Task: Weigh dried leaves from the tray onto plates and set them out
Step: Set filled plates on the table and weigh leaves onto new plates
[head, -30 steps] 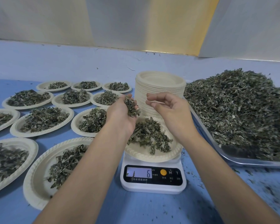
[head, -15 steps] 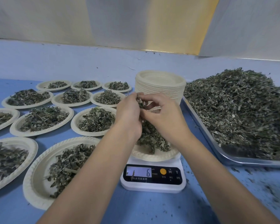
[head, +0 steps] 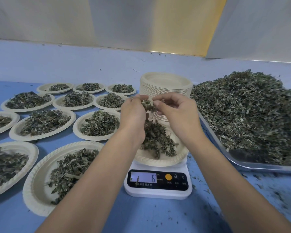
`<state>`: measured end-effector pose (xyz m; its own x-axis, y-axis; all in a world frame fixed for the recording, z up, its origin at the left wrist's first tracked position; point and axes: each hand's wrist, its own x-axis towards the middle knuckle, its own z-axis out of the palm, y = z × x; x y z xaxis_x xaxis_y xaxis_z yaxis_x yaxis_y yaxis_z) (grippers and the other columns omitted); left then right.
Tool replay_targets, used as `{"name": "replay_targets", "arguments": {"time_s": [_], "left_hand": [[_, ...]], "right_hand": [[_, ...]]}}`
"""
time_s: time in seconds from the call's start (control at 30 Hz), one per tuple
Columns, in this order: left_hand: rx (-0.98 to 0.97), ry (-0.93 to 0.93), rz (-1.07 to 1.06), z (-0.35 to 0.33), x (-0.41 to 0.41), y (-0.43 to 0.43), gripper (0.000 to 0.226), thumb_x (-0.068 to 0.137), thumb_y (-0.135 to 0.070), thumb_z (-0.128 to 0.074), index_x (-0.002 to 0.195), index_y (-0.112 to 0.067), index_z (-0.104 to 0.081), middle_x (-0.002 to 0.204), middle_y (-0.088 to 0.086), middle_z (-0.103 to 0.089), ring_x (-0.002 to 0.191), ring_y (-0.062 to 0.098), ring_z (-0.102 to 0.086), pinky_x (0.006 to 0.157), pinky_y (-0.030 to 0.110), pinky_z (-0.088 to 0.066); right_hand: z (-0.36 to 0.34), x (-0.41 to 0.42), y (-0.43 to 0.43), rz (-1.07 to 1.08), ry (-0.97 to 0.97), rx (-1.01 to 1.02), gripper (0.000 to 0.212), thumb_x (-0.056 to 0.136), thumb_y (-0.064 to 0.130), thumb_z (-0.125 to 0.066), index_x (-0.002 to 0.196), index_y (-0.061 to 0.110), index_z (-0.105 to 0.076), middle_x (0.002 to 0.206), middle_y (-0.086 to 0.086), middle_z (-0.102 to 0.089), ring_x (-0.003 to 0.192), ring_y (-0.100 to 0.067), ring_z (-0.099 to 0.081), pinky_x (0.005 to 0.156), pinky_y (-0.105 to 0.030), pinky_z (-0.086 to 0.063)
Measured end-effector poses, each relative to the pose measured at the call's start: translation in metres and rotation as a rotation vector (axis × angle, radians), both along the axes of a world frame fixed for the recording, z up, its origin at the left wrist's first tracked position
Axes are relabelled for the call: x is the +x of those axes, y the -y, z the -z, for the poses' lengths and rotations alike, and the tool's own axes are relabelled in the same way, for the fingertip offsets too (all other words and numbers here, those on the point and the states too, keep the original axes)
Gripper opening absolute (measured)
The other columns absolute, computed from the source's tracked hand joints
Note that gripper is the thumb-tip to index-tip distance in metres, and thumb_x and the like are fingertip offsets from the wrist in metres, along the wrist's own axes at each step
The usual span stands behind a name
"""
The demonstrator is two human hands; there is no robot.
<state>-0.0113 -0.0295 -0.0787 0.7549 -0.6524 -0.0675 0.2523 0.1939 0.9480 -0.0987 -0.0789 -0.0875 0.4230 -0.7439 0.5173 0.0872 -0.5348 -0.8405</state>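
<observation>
1. The left hand (head: 133, 113) shows only its back, so its fingertips are hidden. Its fingers curl round a small bunch of leaves (head: 147, 105).
2. The right hand (head: 176, 115) faces it with bent fingers. Its thumb and fingertips pinch the same bunch from the other side.
3. The bunch is up in the air, above the plate (head: 158, 161) that sits on the scale (head: 158, 190).
4. The left arm hides the left side of that plate and some of the leaves on it. The plate hides the top of the scale.
5. The scale's screen shows a 6. The tiny words under it are too small to read.
6. The stack of plates (head: 166, 83) stands behind the hands, which hide part of its lower half.
7. The tray (head: 259, 166) is on the right and is cut off by the picture's edge. The big heap of leaves (head: 250, 111) covers nearly all of it, so only the near rim and one dark corner show.
8. The full plates (head: 42, 123) lie in rows on the left, close together. The ones farthest left are cut off.
9. Only a thin strip of the table (head: 141, 216) shows between the scale and the tray.
10. More blue table shows in front of the scale, between the arms. Leaf crumbs lie on it to the right, near the tray.
</observation>
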Motion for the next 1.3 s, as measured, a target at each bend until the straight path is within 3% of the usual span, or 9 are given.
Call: {"name": "replay_targets", "arguments": {"time_s": [0.13,0.23,0.3,0.47,0.6,0.77,0.97,1.13,1.3], "left_hand": [[-0.036,-0.080,-0.009,-0.003,0.010,-0.001,0.033,0.102,-0.019,-0.033,0.082,-0.016,-0.059,0.084,0.004,-0.060,0.062,0.016,-0.048,0.062,0.032,-0.050],[-0.110,-0.176,-0.001,-0.006,0.013,-0.004,0.033,0.103,-0.016,-0.032,0.082,-0.012,-0.057,0.077,0.004,-0.054,0.057,0.013,-0.047,0.036,0.017,-0.041],[-0.133,-0.197,0.005,-0.008,0.014,-0.005,0.033,0.103,-0.015,-0.031,0.082,-0.011,-0.056,0.078,0.004,-0.053,0.058,0.014,-0.047,0.032,0.014,-0.037],[-0.152,-0.190,0.014,-0.008,0.012,-0.005,0.033,0.103,-0.017,-0.032,0.081,-0.011,-0.056,0.071,0.003,-0.051,0.056,0.013,-0.043,0.033,0.014,-0.038],[-0.120,-0.160,0.010,-0.006,0.010,-0.003,0.035,0.103,-0.020,-0.033,0.080,-0.013,-0.057,0.074,0.003,-0.053,0.058,0.013,-0.045,0.035,0.014,-0.038],[-0.093,-0.176,0.027,-0.007,0.006,-0.001,0.032,0.101,-0.015,-0.034,0.080,-0.013,-0.058,0.078,0.005,-0.061,0.070,0.018,-0.056,0.068,0.030,-0.048],[-0.111,-0.131,0.056,-0.005,-0.002,0.003,0.028,0.101,-0.016,-0.036,0.084,-0.010,-0.057,0.086,0.011,-0.062,0.086,0.026,-0.062,0.075,0.034,-0.051],[-0.110,-0.032,0.097,-0.002,-0.007,0.004,0.028,0.101,-0.016,-0.037,0.084,-0.011,-0.059,0.076,0.006,-0.062,0.072,0.018,-0.060,0.067,0.028,-0.047],[-0.114,-0.095,0.124,-0.005,-0.003,0.002,0.031,0.101,-0.014,-0.037,0.079,-0.010,-0.059,0.075,0.008,-0.061,0.069,0.019,-0.058,0.055,0.026,-0.045]], "right_hand": [[-0.002,-0.007,0.010,0.024,0.071,0.106,0.023,0.084,0.001,-0.065,0.075,0.021,-0.069,0.071,0.007,-0.066,0.066,-0.002,-0.060,0.062,-0.017,-0.051],[-0.001,-0.011,0.013,0.050,0.019,0.114,0.024,0.083,0.002,-0.064,0.071,0.023,-0.067,0.067,0.010,-0.063,0.065,-0.004,-0.057,0.064,-0.021,-0.048],[0.000,-0.012,0.012,0.032,-0.078,0.094,0.026,0.083,0.005,-0.060,0.067,0.024,-0.067,0.065,0.014,-0.065,0.065,0.001,-0.058,0.066,-0.017,-0.045],[0.002,-0.014,0.012,0.039,-0.198,0.097,0.025,0.085,0.015,-0.057,0.067,0.025,-0.071,0.083,0.008,-0.071,0.087,-0.008,-0.062,0.081,-0.028,-0.047],[-0.002,-0.011,0.008,0.008,-0.173,0.068,0.016,0.083,0.010,-0.067,0.081,0.025,-0.071,0.084,0.012,-0.070,0.078,0.003,-0.062,0.075,-0.013,-0.048],[-0.003,-0.002,-0.005,-0.154,-0.130,0.046,0.019,0.080,0.011,-0.074,0.095,0.022,-0.070,0.093,0.008,-0.071,0.077,-0.008,-0.063,0.078,-0.024,-0.054],[0.003,0.004,-0.009,-0.026,-0.170,-0.048,0.020,0.077,0.012,-0.074,0.092,0.023,-0.067,0.088,0.009,-0.067,0.070,-0.003,-0.058,0.071,-0.020,-0.051],[0.004,0.004,-0.009,0.024,-0.082,-0.054,0.017,0.078,0.003,-0.071,0.080,0.020,-0.068,0.072,0.012,-0.066,0.063,0.000,-0.056,0.062,-0.013,-0.047],[0.000,0.001,-0.003,-0.017,-0.057,0.021,0.021,0.079,0.002,-0.072,0.073,0.022,-0.066,0.072,0.004,-0.068,0.069,-0.009,-0.063,0.074,-0.030,-0.056]]}}
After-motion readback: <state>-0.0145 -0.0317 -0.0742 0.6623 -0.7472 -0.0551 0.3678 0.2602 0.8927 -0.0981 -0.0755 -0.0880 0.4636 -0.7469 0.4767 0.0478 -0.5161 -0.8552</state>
